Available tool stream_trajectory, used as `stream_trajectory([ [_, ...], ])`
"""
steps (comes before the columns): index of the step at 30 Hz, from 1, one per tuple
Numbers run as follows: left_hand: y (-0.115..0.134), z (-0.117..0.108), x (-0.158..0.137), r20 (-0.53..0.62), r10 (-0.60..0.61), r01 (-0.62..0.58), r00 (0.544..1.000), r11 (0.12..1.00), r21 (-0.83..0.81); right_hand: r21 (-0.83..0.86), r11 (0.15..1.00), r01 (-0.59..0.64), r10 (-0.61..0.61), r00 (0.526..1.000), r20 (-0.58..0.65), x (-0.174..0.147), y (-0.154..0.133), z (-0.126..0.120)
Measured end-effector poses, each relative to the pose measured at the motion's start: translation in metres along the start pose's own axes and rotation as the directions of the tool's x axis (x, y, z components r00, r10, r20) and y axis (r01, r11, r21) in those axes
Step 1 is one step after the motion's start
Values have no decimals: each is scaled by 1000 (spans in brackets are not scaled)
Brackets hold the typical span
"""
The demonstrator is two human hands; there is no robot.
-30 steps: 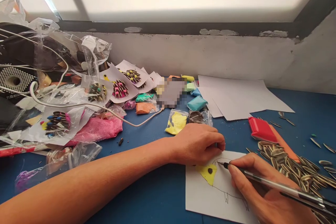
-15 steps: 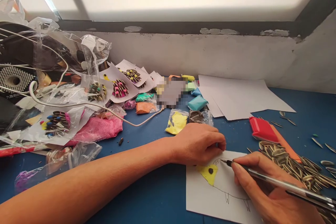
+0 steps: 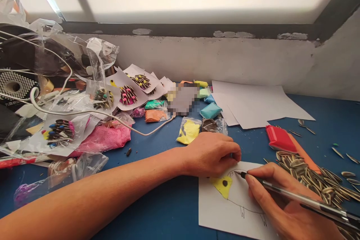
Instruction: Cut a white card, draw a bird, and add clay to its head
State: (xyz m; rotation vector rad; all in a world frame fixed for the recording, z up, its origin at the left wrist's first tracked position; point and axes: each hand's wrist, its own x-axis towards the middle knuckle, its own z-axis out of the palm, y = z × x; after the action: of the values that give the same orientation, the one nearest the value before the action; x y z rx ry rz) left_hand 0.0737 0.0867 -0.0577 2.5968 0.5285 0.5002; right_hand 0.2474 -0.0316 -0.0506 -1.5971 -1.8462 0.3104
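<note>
My right hand (image 3: pixel 292 213) is closed around a clear-barrelled black pen (image 3: pixel 295 194). The pen's tip touches a small white sheet of paper (image 3: pixel 215 213) by the curved top line of a drawn animal with short zigzag legs. Yellow clay (image 3: pixel 222 186) with a dark round eye fills the animal's pointed head at the left. My left hand (image 3: pixel 215 153), its fingers curled, presses on the sheet's upper edge; its fingertips are partly hidden. Small curled marks show between the yellow head and the pen tip.
Sunflower seeds (image 3: pixel 306 170) lie right of the sheet, beside a red clay packet (image 3: pixel 279 138) and an orange strip (image 3: pixel 305 153). Blank paper (image 3: pixel 253 107) is by the wall. Clay packets (image 3: pixel 189 130), seed-covered pictures (image 3: pixel 128 95), a white cable (image 3: pixel 140 132) and a pink cloth (image 3: pixel 104 138) crowd the left.
The pen tip has shifted slightly left and down along the drawing's top line, my right hand moving with it. My left hand stays on the sheet. The whole view has drifted slightly.
</note>
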Motion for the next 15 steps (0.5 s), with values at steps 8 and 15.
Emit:
stream_trajectory([
  [8, 2, -2, -1, 19, -3, 3, 1000, 1000, 13, 132, 984, -119, 128, 990, -62, -1, -10, 7],
  [15, 4, -3, 0, 31, -18, 18, 999, 1000, 3, 195, 929, -315, 340, 933, -113, -3, -23, 7],
])
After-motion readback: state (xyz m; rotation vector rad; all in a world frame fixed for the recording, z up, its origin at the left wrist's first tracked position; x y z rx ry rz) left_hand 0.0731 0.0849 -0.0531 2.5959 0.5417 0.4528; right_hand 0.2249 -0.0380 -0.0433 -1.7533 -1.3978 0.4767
